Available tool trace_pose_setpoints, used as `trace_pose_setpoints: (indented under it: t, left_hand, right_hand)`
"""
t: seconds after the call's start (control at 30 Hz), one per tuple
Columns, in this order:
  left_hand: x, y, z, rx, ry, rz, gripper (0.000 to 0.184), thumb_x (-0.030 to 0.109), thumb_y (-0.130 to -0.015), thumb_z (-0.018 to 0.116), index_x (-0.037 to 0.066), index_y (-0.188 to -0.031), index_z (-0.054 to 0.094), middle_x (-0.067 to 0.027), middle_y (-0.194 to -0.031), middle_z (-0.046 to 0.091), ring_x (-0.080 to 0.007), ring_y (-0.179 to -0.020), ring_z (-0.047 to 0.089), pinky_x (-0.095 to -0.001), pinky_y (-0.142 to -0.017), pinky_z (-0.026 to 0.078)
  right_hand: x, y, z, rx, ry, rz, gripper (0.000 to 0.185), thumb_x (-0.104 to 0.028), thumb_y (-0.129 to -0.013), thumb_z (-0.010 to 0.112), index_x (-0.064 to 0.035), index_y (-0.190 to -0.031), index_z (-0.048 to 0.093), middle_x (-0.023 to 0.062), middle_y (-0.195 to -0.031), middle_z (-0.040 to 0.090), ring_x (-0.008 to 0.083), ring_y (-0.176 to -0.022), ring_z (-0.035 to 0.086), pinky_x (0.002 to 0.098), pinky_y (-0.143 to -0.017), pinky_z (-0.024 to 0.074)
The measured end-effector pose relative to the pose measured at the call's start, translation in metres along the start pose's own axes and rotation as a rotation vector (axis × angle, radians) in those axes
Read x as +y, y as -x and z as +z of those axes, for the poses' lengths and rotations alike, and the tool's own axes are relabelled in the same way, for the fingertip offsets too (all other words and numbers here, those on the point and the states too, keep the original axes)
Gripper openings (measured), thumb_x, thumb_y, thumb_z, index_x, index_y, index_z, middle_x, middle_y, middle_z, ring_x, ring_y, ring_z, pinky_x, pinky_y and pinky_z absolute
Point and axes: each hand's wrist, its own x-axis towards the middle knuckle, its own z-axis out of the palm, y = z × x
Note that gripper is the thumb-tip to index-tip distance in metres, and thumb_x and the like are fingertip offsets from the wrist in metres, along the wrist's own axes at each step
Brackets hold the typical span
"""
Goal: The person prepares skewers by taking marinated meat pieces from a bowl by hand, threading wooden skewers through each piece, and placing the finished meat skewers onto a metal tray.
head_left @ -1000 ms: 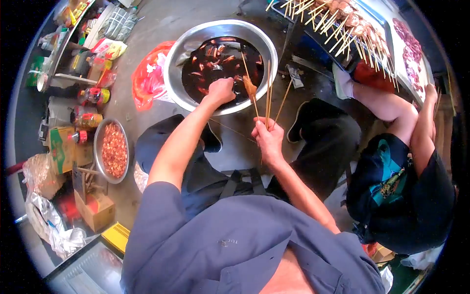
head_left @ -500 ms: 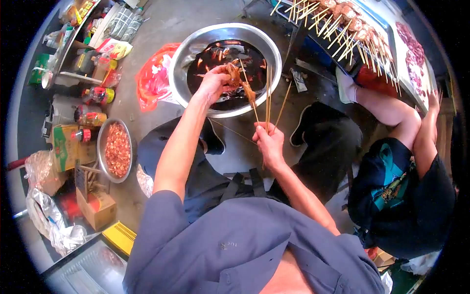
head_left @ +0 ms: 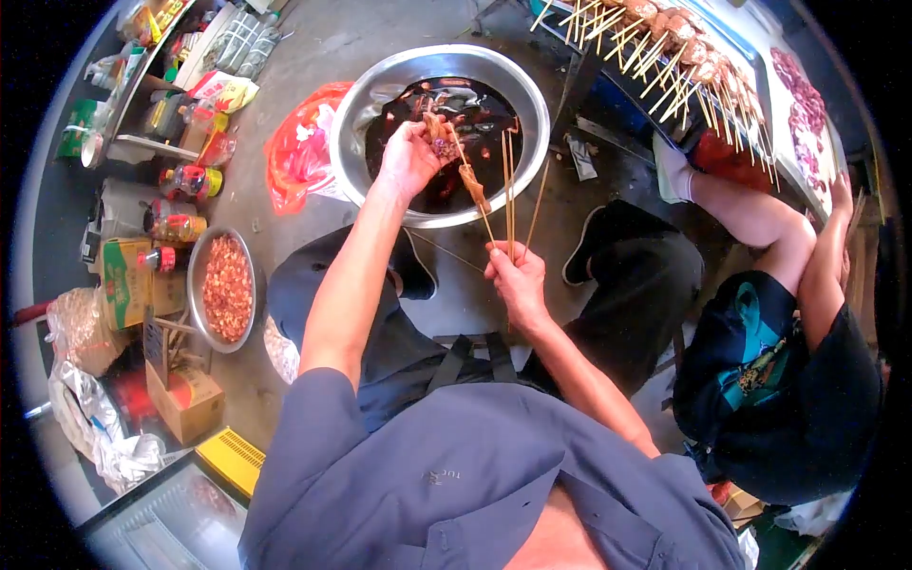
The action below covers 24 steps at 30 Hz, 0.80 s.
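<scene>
Grey, smooth, stained floor point(head_left: 313, 43) underlies everything. Large round metal basin point(head_left: 528, 114), bright and wide-rimmed, holds dark glossy liquid point(head_left: 486, 119) with reddish-brown pieces in it. Smaller metal bowl point(head_left: 197, 290) at left carries moist, chunky orange-red pieces point(head_left: 228, 290). Crinkled red plastic bag point(head_left: 302, 147) lies beside the large basin.

Left hand point(head_left: 408, 163), above the basin, grasps a limp, wet brown meat piece point(head_left: 438, 139) in its fingers. Right hand point(head_left: 519, 282), near the basin's lower rim, is clenched around thin straight skewers point(head_left: 510, 195); one bears a folded brown chunk point(head_left: 473, 187).

Versus 1.0 s ago: left hand is up from the liquid. Versus 0.5 s ago: the loaded skewer leans further left, its upper end now at the meat piece, where a gap showed. Right-hand grip unchanged.

Obscured: cannot tell whether the skewer tip has pierced the piece; left fingertips partly covered; skewer butts largely behind the right hand. Co-worker point(head_left: 760, 389) at right is cut off above the shoulders.
</scene>
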Motion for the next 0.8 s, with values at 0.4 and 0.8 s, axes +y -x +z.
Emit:
trace_pose_setpoints:
  t: [0.4, 0.8]
  left_hand:
    - [-0.004, -0.002, -0.005, 0.046, -0.107, 0.020, 0.027, 0.017, -0.095, 0.045, 0.002, -0.117, 0.049, -0.0144, -0.108, 0.060, -0.0268, -0.099, 0.060, -0.0435, -0.085, 0.050]
    - [-0.014, 0.004, -0.026, 0.003, -2.199, -0.011, 0.026, 0.019, -0.068, 0.062, 0.013, -0.093, 0.067, -0.0133, -0.101, 0.065, -0.0328, -0.097, 0.061, -0.0417, -0.079, 0.050]
  right_hand:
    - [0.001, 0.001, 0.000, -0.026, 0.018, -0.037, 0.016, -0.013, -0.088, 0.057, -0.0010, -0.097, 0.063, 0.0002, -0.065, 0.058, 0.0070, -0.055, 0.051, 0.0220, -0.049, 0.0389]
    - [-0.005, 0.001, 0.001, -0.007, -0.006, -0.025, 0.016, -0.014, -0.089, 0.056, -0.0016, -0.097, 0.062, 0.0004, -0.063, 0.058, 0.0065, -0.052, 0.049, 0.0210, -0.047, 0.0372]
